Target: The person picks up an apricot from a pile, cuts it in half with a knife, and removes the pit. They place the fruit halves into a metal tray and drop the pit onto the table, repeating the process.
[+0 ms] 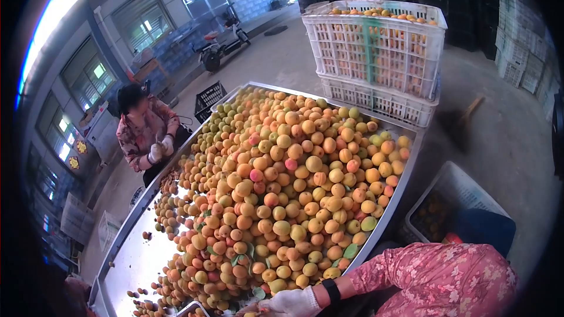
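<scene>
Neither my left hand nor my right hand shows in the head view. Before me, a big pile of apricots [282, 182] covers most of a metal-rimmed table [138, 261]. They range from green-yellow to orange, a few are pinkish red, and green leaves lie among them. At the near edge, a co-worker's white-gloved hand [289, 303] reaches in from the right, with a dark band on the wrist and a pink floral sleeve [382, 270]. Its fingers are at the fruit, partly cut off by the frame's bottom. A white basket's rim [192, 307] just shows beside it.
Stacked white crates [376, 53] full of apricots stand beyond the table. Across on the left sits another gloved person [147, 129]. A white crate [464, 185] is on the floor at right, near a dark cap [484, 227]. A scooter [222, 47] and black crate [210, 98] stand farther back.
</scene>
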Tool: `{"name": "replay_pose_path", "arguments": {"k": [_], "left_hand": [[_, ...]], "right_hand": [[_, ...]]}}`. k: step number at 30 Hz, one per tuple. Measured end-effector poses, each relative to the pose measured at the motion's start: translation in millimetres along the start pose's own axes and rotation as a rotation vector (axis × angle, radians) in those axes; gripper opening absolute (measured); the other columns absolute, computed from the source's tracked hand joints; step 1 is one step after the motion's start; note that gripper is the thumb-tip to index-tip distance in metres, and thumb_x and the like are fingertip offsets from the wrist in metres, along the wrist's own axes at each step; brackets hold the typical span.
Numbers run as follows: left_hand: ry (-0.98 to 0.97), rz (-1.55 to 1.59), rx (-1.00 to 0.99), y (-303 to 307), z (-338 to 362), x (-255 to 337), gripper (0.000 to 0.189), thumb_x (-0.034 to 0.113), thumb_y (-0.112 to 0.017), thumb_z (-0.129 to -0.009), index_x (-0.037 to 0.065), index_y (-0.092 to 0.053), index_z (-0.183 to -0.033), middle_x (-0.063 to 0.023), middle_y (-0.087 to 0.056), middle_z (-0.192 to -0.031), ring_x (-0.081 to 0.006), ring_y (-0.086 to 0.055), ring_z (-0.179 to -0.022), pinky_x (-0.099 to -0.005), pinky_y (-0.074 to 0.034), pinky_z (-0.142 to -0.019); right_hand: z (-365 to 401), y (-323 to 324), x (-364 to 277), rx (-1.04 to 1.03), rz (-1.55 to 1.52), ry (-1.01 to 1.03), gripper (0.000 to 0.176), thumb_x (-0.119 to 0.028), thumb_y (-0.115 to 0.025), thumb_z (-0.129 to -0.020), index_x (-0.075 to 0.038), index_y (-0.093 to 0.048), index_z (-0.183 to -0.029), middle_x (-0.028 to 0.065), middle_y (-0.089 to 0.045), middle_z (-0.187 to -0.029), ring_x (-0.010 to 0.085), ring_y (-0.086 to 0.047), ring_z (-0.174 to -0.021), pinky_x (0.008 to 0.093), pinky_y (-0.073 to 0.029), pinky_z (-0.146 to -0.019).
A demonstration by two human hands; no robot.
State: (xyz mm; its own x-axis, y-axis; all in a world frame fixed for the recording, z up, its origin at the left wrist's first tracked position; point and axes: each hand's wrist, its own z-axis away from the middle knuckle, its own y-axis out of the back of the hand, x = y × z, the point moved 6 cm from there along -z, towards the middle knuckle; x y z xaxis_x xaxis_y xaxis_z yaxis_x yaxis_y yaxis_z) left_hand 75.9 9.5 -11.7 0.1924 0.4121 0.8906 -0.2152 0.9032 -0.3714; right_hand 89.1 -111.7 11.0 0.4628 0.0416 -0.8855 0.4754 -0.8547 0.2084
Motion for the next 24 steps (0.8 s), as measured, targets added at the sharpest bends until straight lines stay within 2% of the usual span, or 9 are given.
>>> {"name": "replay_pose_path", "arguments": {"k": [2, 8, 10, 12, 14, 17, 21, 22, 24], "left_hand": [[-0.148, -0.094, 0.125, -9, 4, 8, 0.038, 0.038, -0.041, -0.098, 0.003, -0.057, -0.103, -0.0093, -0.059, -0.096, -0.0191, -0.056, -0.087, -0.0315, -0.047, -0.082], [-0.184, -0.203, 0.007, -37, 1, 36, 0.032, 0.032, -0.048, -0.098, 0.003, -0.056, -0.108, -0.0101, -0.056, -0.103, -0.0183, -0.054, -0.092, -0.0319, -0.046, -0.085], [-0.183, -0.219, -0.015, -34, 0, 38, 0.031, 0.031, -0.049, -0.097, 0.003, -0.055, -0.109, -0.0102, -0.055, -0.105, -0.0182, -0.054, -0.093, -0.0320, -0.046, -0.085], [-0.307, -0.579, -0.045, -31, 1, 43, 0.029, 0.025, -0.054, -0.096, 0.001, -0.054, -0.112, -0.0109, -0.053, -0.109, -0.0179, -0.053, -0.096, -0.0317, -0.044, -0.087], [-0.312, -0.572, -0.055, -25, -3, 43, 0.034, 0.026, -0.058, -0.095, -0.002, -0.053, -0.113, -0.0109, -0.055, -0.107, -0.0190, -0.054, -0.096, -0.0314, -0.045, -0.087], [-0.420, -0.519, -0.169, -26, -5, 48, 0.044, 0.028, -0.064, -0.091, -0.004, -0.050, -0.119, -0.0110, -0.058, -0.105, -0.0192, -0.058, -0.092, -0.0297, -0.048, -0.083], [-0.323, -0.392, -0.344, -22, -13, 44, 0.046, 0.027, -0.064, -0.091, -0.003, -0.049, -0.123, -0.0112, -0.057, -0.110, -0.0188, -0.058, -0.096, -0.0295, -0.048, -0.084], [-0.350, -0.405, -0.351, -24, -13, 45, 0.041, 0.026, -0.061, -0.093, -0.001, -0.050, -0.122, -0.0098, -0.059, -0.105, -0.0158, -0.058, -0.088, -0.0251, -0.049, -0.075], [-0.055, -0.311, -0.409, 4, -35, 5, 0.038, 0.029, -0.055, -0.096, 0.000, -0.050, -0.121, -0.0077, -0.060, -0.096, -0.0128, -0.056, -0.075, -0.0211, -0.046, -0.064]], "right_hand": [[-2, -6, 24, -0.014, -0.188, -0.197, 0.029, -0.032, -0.052, -0.096, -0.006, -0.059, -0.106, 0.0130, -0.065, -0.077, 0.0260, -0.064, -0.069, 0.0350, -0.049, -0.059], [-5, 7, 32, 0.140, -0.572, -0.381, 0.026, -0.032, -0.054, -0.095, -0.006, -0.057, -0.093, 0.0060, -0.060, -0.068, 0.0195, -0.063, -0.065, 0.0349, -0.048, -0.056], [-6, 6, 40, 0.113, -0.518, -0.418, 0.027, -0.033, -0.054, -0.096, -0.006, -0.058, -0.091, 0.0057, -0.060, -0.067, 0.0184, -0.063, -0.064, 0.0338, -0.047, -0.055], [-9, 6, 37, 0.126, -0.046, -0.170, 0.029, -0.035, -0.053, -0.096, -0.007, -0.058, -0.091, 0.0059, -0.060, -0.068, 0.0162, -0.063, -0.064, 0.0325, -0.046, -0.055], [-10, 0, 42, 0.171, -0.099, -0.133, 0.033, -0.040, -0.051, -0.096, -0.008, -0.058, -0.090, 0.0027, -0.059, -0.068, 0.0142, -0.060, -0.061, 0.0300, -0.045, -0.053], [-6, -7, 28, 0.171, -0.703, -0.548, 0.038, -0.047, -0.048, -0.096, -0.012, -0.062, -0.090, -0.0039, -0.053, -0.064, 0.0093, -0.047, -0.050, 0.0220, -0.036, -0.045], [5, -35, 64, 0.272, -1.192, -0.735, 0.042, -0.052, -0.050, -0.093, -0.013, -0.064, -0.087, -0.0039, -0.048, -0.053, 0.0080, -0.032, -0.037, 0.0224, -0.022, -0.036], [6, -34, 60, 0.273, -1.189, -0.735, 0.042, -0.052, -0.050, -0.093, -0.013, -0.064, -0.087, -0.0039, -0.048, -0.053, 0.0080, -0.032, -0.037, 0.0224, -0.022, -0.036], [2, -39, 16, -0.156, -1.786, -0.375, 0.044, -0.044, -0.038, -0.100, -0.005, -0.051, -0.086, 0.0001, -0.040, -0.048, 0.0161, -0.040, -0.037, 0.0269, -0.034, -0.038]]}}
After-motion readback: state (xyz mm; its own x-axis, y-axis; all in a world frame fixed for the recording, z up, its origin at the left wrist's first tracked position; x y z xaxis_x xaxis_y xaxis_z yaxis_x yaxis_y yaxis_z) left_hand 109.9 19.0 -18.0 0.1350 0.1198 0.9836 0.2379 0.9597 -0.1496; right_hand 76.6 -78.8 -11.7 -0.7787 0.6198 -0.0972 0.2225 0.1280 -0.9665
